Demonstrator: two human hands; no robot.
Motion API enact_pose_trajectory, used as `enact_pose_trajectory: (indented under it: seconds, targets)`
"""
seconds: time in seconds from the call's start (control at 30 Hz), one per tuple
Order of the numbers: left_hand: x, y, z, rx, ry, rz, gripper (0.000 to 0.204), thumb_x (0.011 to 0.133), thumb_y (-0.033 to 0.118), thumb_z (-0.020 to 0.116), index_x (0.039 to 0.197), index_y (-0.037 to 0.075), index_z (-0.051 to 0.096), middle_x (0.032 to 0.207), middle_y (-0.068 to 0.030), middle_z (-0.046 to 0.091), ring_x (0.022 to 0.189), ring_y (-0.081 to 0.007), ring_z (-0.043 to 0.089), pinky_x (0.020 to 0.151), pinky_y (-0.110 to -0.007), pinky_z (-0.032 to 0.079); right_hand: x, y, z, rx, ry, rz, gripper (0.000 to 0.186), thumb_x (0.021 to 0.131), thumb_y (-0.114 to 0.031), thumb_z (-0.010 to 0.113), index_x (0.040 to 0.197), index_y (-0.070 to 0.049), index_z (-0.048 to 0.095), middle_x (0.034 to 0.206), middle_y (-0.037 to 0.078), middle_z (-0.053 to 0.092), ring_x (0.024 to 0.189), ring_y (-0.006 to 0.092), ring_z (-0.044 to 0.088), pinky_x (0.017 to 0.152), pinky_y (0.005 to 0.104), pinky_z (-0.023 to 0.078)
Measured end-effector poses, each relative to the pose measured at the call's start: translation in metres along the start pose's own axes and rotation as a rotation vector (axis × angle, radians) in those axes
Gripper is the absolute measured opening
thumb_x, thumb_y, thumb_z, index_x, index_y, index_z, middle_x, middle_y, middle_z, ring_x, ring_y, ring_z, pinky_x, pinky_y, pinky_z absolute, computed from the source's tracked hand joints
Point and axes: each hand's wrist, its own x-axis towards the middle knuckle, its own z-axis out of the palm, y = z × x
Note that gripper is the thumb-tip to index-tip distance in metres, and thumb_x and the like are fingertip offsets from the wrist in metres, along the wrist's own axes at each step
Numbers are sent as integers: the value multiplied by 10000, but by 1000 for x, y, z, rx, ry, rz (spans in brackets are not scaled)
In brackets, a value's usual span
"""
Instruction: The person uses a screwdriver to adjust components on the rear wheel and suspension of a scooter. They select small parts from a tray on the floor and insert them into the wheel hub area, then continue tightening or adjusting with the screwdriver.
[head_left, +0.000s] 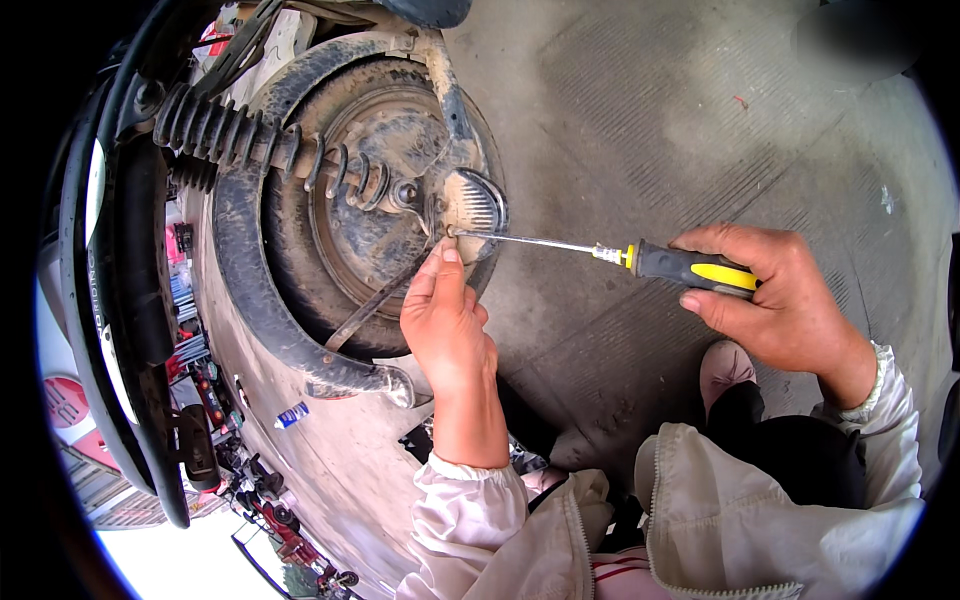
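Your right hand (785, 295) is wrapped round the handle of a black-and-yellow screwdriver with a slim silver shaft (610, 254). Your left hand (447, 325) has thumb and fingers drawn together at its tip; whether they grip anything, cannot tell. Tip meets a muddy, ribbed, rounded piece (470, 205) beside the dirt-caked black wheel (390, 140). Grey floor (620, 130) opens rightward. Handle looks clean, shaft straight.

Jkt. (740, 500) — off-white, thin-looking fabric, creased; front open, zip (652, 490) w/ pale teeth along edge. Cuffs (470, 470), L & R: same off-white, gathered at wrist. Under-layer (622, 575): pinkish w/ red lines, mostly hidden. Trousers (810, 455): blk. Shoe (727, 368): pale pink, rounded toe. L hand (447, 320) & R hand (775, 285) — bare.
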Motion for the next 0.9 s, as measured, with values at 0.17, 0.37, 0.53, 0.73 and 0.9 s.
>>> enact_pose_trajectory:
  seconds: [0.17,0.37,0.53,0.73,0.9]
  targets:
    - [1,-2,0,9,9,-1,233,964,109,660,1149,-31,675,716,67,535,514,2,320,420,-186,203,3,-2,0,76,-11,51,307,817,-75,771,1092,21,675,846,120,701,731,187,682,678,310,537]
    - [2,-3,-1,10,-3,17,242,963,113,661,1156,-32,679,716,67,530,519,3,323,425,-188,205,8,-2,-1,45,-40,45,305,823,-61,758,1104,20,673,876,70,683,745,116,619,665,277,486]
    - [-1,-14,-11,-11,24,-11,164,966,158,670,1034,13,634,751,45,520,535,-31,326,439,-193,230,11,4,-5,-240,4,-203,370,776,-87,782,1118,9,676,874,114,681,684,215,618,633,315,484]
    - [6,-21,-13,-156,-70,-284,243,988,301,654,976,72,572,844,-2,525,600,-72,335,480,-214,272,9,0,-8,-604,22,-288,504,730,-108,810,1209,-51,664,852,100,623,667,250,569,608,356,465]
    - [12,-23,-16,-254,-164,-339,259,999,330,631,1019,78,575,857,-11,532,605,-74,340,498,-218,289,20,-3,1,-748,172,-433,480,719,-107,805,1186,-105,692,868,90,567,723,244,564,608,336,473]
